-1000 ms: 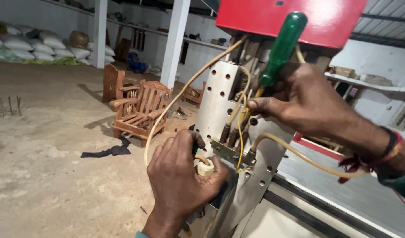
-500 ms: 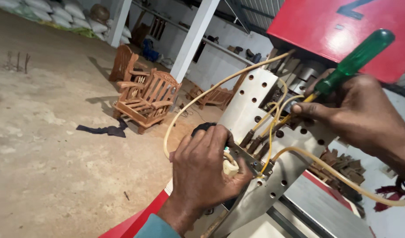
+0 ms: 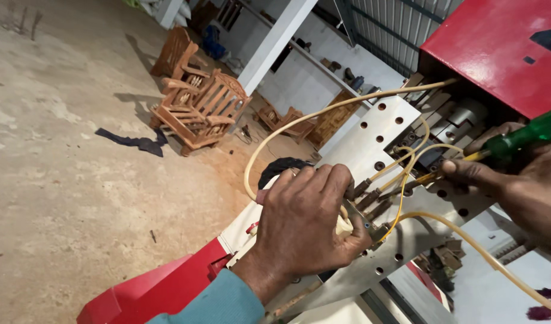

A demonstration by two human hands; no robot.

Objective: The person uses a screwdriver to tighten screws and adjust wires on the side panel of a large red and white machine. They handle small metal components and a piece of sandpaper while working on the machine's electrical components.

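Two bare hands are at work on a perforated grey metal bracket (image 3: 380, 135) mounted on a red machine (image 3: 497, 51); we record them from nearest to farthest. Nearest, the left hand (image 3: 305, 225) enters from the bottom edge in a teal sleeve (image 3: 218, 303), back of the hand toward the camera, wrist bent upward; its fingers (image 3: 323, 180) are curled tightly around a small pale fitting (image 3: 344, 225) at the lower part of the bracket, beside a row of dark cylindrical connectors (image 3: 368, 201); the grip is closed, and how much of the fitting lies inside the palm we cannot tell. A black rounded part (image 3: 281, 167) sits just behind the knuckles. Next, the right hand (image 3: 521, 186) comes in from the right edge, fingers wrapped and pressed around a green-handled screwdriver (image 3: 530, 135); the forefinger extends along the shaft, whose tip points leftward into the wiring at the bracket; the exact point of contact is hidden by wires. Several yellow wires (image 3: 407, 165) loop between the two hands; one long yellow cable (image 3: 269, 144) arcs up toward the red housing; another runs off toward the lower right corner. Farther off, on the bare concrete floor (image 3: 65, 180), stand wooden chairs (image 3: 197, 111), with a dark rag (image 3: 134, 143) lying just beside them; a white pillar (image 3: 275, 42) rises behind; shelving along the rear wall is too small to detail.
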